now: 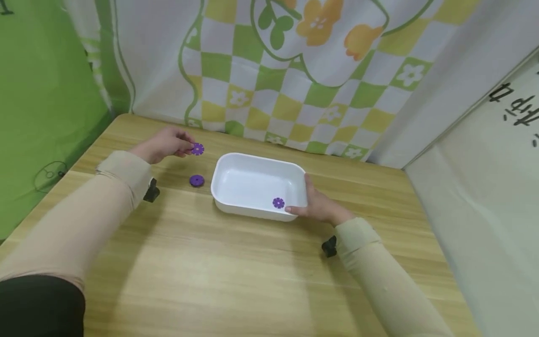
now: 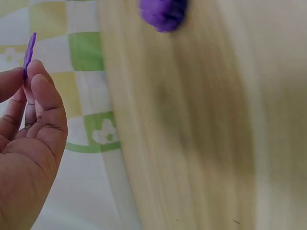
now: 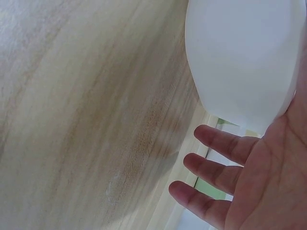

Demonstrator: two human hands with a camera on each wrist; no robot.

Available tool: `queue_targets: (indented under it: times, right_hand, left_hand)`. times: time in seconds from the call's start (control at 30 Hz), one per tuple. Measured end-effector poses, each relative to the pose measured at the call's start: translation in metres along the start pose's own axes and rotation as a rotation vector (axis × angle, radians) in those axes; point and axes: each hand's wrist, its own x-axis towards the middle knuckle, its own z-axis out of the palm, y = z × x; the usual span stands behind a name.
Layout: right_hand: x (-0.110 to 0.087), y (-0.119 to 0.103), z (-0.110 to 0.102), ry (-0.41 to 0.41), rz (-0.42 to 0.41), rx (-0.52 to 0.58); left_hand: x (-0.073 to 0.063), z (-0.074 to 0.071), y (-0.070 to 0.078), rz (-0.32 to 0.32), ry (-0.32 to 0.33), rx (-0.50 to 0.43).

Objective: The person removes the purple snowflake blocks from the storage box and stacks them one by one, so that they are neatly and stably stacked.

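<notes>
My left hand pinches a purple notched plastic disc between thumb and fingertips, above the table. In the left wrist view the disc shows edge-on. Below that hand, a small pile of purple discs lies on the table, left of a white rectangular tub. Inside the tub, near its front right corner, is another purple disc. My right hand holds the tub's right end, its thumb over the front rim. Three of its fingers stretch out beside the tub in the right wrist view.
The tub stands on a wood-grain table. A checked, flowered curtain hangs along the table's back edge. Green cloth is at the left and a pale wall panel at the right.
</notes>
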Motion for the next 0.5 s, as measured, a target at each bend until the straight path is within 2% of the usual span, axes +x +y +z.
queue_targets:
  times: [0.07,0.3,0.5]
  right_hand:
    - [0.000,0.001,-0.001,0.002,-0.005,0.005]
    - [0.000,0.001,-0.002,0.005,-0.033,0.024]
    - [-0.001,-0.001,-0.001,-0.013,0.000,0.023]
  left_hand:
    - [-0.001,0.001,-0.005,-0.003,-0.015,0.031]
    - [-0.006,0.010,-0.019,0.005,-0.101,0.229]
    - [-0.007,0.016,-0.024,-0.018,-0.164,0.235]
